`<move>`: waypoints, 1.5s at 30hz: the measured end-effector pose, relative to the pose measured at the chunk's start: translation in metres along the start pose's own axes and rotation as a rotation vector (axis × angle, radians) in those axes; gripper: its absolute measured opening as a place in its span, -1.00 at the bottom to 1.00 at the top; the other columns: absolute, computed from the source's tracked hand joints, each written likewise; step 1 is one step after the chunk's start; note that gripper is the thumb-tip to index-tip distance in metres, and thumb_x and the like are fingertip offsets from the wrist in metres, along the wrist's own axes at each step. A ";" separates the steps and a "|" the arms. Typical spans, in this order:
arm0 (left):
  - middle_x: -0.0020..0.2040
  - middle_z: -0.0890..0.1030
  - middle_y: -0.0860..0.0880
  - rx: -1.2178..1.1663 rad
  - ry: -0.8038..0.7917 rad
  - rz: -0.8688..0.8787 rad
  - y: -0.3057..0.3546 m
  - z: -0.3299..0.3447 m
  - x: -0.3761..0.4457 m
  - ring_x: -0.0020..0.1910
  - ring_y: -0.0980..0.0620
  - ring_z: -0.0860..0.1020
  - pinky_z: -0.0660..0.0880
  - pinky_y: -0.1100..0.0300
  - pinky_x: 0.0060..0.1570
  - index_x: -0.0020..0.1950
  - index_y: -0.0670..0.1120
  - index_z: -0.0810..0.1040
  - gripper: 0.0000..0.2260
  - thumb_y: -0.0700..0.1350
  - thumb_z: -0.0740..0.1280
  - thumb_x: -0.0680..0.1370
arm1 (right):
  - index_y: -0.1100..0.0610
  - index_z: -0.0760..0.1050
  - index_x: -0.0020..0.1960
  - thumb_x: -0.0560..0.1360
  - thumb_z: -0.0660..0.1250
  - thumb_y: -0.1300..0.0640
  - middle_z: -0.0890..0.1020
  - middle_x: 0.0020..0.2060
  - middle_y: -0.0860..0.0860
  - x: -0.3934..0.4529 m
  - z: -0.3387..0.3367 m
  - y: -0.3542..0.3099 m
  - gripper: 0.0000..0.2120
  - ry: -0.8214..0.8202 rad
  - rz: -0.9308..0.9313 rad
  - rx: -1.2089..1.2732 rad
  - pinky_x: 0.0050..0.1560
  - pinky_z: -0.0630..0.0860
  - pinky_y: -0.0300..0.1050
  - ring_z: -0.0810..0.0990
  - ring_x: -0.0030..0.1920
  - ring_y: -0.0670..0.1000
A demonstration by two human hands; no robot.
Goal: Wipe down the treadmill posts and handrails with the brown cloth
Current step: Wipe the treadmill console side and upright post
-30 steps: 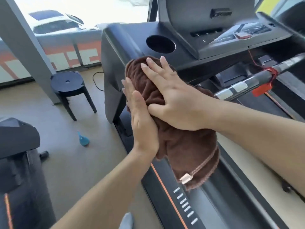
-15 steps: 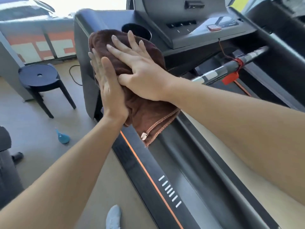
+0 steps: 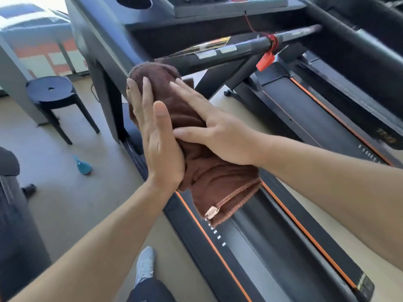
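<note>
I see both hands flat on the brown cloth (image 3: 218,182), sandwiching it from either side. Left hand (image 3: 157,138) is on the cloth's left face, fingers straight and close together, thumb up, palm pressing in. Right hand (image 3: 220,136) is on the right face, fingers straight and slightly spread, thumb lying across the cloth toward the left hand. Neither hand curls round it; just flat pressure.

The cloth is draped over the treadmill's left handrail, which I can't see under the fabric. Its top end bunches just below where the grey post (image 3: 98,51) meets the console (image 3: 218,7). The lower corner hangs loose over the side rail (image 3: 218,247) with orange stripe, a small pale tag (image 3: 212,213) at the hem.

Crossbar (image 3: 250,46) runs right from the cloth's top, red tag (image 3: 265,61) hanging off it. Second treadmill (image 3: 327,118) sits to the right. On the floor to the left: black stool (image 3: 52,90), small teal object (image 3: 82,165). A grey shoe (image 3: 145,264) shows at the bottom. Picture is a bit motion-blurred.
</note>
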State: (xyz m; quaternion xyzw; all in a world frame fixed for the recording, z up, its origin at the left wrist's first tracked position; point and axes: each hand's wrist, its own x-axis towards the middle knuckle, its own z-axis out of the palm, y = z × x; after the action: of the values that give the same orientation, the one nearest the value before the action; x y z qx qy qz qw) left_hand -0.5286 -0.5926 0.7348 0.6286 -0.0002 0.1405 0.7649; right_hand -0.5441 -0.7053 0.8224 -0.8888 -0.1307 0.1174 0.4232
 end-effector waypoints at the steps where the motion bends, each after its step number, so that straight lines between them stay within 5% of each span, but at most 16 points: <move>1: 0.68 0.07 0.03 0.046 0.011 0.104 0.008 0.005 -0.019 0.65 0.08 0.00 0.02 -0.11 0.61 0.63 -0.03 0.23 -0.32 0.36 0.05 0.63 | -0.03 0.05 0.68 0.53 0.37 -0.03 0.03 0.67 -0.15 -0.023 0.000 0.005 -0.18 -0.002 0.012 0.034 0.65 -0.03 -0.05 -0.03 0.63 -0.22; 10: 0.68 0.01 -0.01 0.196 -0.041 0.187 0.032 0.038 -0.217 0.65 0.08 -0.04 -0.04 -0.19 0.60 0.65 -0.11 0.14 -0.34 0.28 -0.03 0.68 | -0.17 0.05 0.66 0.55 0.38 -0.03 0.04 0.63 -0.31 -0.224 0.004 0.034 -0.21 -0.027 -0.006 0.002 0.54 0.03 -0.30 0.01 0.56 -0.40; 16: 0.68 -0.01 0.01 0.164 -0.042 0.163 0.034 0.048 -0.266 0.66 0.08 -0.06 -0.05 -0.14 0.62 0.65 -0.14 0.10 -0.47 0.05 -0.03 0.72 | -0.06 0.37 0.56 0.61 0.30 0.03 0.32 0.55 -0.28 -0.279 0.043 0.042 -0.48 0.371 -0.087 -0.050 0.53 0.32 -0.01 0.29 0.55 -0.21; 23: 0.68 0.03 0.05 0.099 0.014 0.148 0.026 0.044 -0.226 0.65 0.10 -0.03 -0.06 -0.16 0.61 0.65 -0.06 0.11 -0.50 0.02 -0.01 0.71 | -0.29 0.13 0.62 0.58 0.19 -0.17 0.04 0.55 -0.51 -0.231 0.016 0.031 -0.37 0.103 -0.025 -0.127 0.57 0.12 -0.13 0.07 0.53 -0.43; 28: 0.67 0.04 0.10 0.033 0.033 0.122 0.017 0.033 -0.162 0.63 0.18 -0.01 -0.05 -0.10 0.62 0.63 0.05 0.13 -0.50 0.11 0.03 0.69 | -0.20 0.05 0.67 0.66 0.25 -0.09 -0.01 0.61 -0.40 -0.159 0.002 0.028 -0.35 -0.035 -0.005 -0.002 0.51 -0.05 -0.36 -0.04 0.52 -0.48; 33: 0.68 0.02 0.07 0.059 0.042 0.092 0.018 0.021 -0.099 0.63 0.21 -0.03 -0.06 0.02 0.63 0.65 -0.03 0.13 -0.49 0.04 0.07 0.70 | -0.10 0.08 0.67 0.60 0.25 -0.10 0.04 0.65 -0.26 -0.087 0.000 0.028 -0.30 -0.034 -0.040 0.066 0.56 -0.06 -0.32 -0.02 0.57 -0.36; 39: 0.68 0.03 0.05 0.163 0.041 0.021 0.032 0.011 -0.037 0.63 0.17 -0.01 -0.05 0.11 0.62 0.64 -0.02 0.19 -0.45 0.00 0.12 0.63 | 0.02 0.09 0.68 0.56 0.25 -0.08 0.14 0.65 -0.07 -0.030 0.000 0.018 -0.25 -0.010 -0.030 0.238 0.65 0.02 -0.01 0.08 0.63 -0.15; 45: 0.67 0.07 0.04 0.230 0.051 0.028 0.041 0.007 -0.009 0.64 0.14 0.01 -0.02 0.06 0.62 0.62 -0.03 0.25 -0.44 0.00 0.14 0.60 | 0.07 0.09 0.68 0.70 0.23 0.09 0.24 0.62 0.00 -0.004 -0.004 0.017 -0.39 -0.005 -0.009 0.284 0.58 0.16 -0.21 0.23 0.59 -0.09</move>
State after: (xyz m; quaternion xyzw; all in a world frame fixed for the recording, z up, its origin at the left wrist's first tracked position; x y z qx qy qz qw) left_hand -0.5449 -0.5939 0.7741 0.7084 0.0268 0.1663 0.6854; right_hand -0.5444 -0.7193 0.8120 -0.8191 -0.1177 0.1349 0.5450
